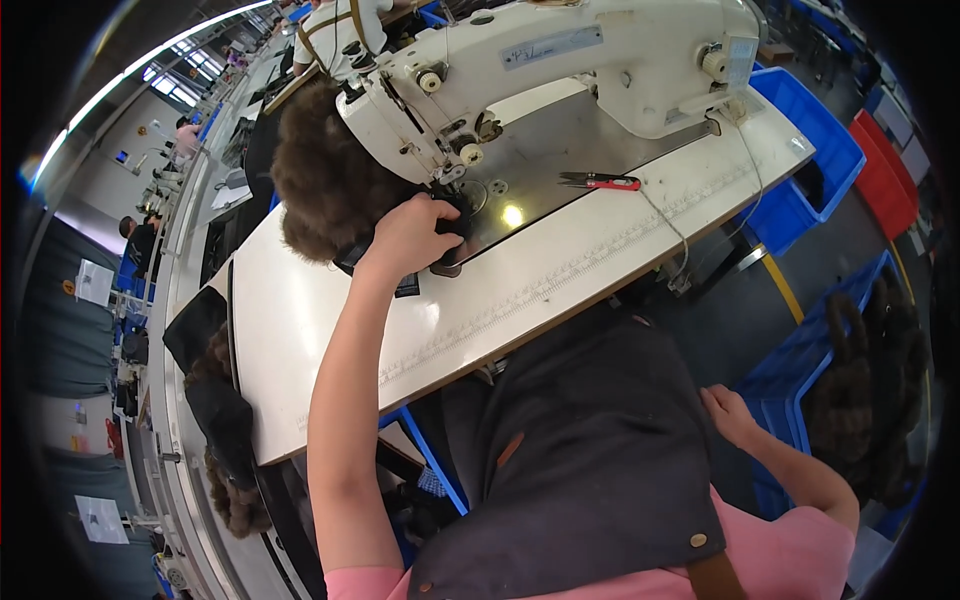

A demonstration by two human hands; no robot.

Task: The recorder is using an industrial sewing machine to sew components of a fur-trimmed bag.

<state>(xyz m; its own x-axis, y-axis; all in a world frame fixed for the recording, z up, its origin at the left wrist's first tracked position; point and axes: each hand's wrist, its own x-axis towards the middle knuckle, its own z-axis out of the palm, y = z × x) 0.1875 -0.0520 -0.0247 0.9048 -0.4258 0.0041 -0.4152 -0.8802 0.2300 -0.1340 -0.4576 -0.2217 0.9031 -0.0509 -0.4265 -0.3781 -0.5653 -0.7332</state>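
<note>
My left hand (pixel 410 238) is closed on the black edge of a brown fur piece (pixel 335 175), beside the needle area of a white sewing machine (pixel 570 50). Thumb and fingers pinch the black cloth (pixel 458 222) close to the presser foot, which partly hides behind the hand. The fluffy part of the fur bulges out to the left, under the machine's head. A small black label (pixel 407 286) lies below my wrist. My right hand (pixel 730 414) rests low at the right side of my dark apron (pixel 600 420), its fingers loosely bent and no held thing visible.
Red-handled thread snips (pixel 600 181) lie on the machine bed, with a cord trailing toward the table edge (pixel 545 345). Blue bins (pixel 815 195) stand at right, one beside dark fur pieces (pixel 865 370). More fur and black cloth (pixel 215 400) hang at the table's left. Other people work farther off.
</note>
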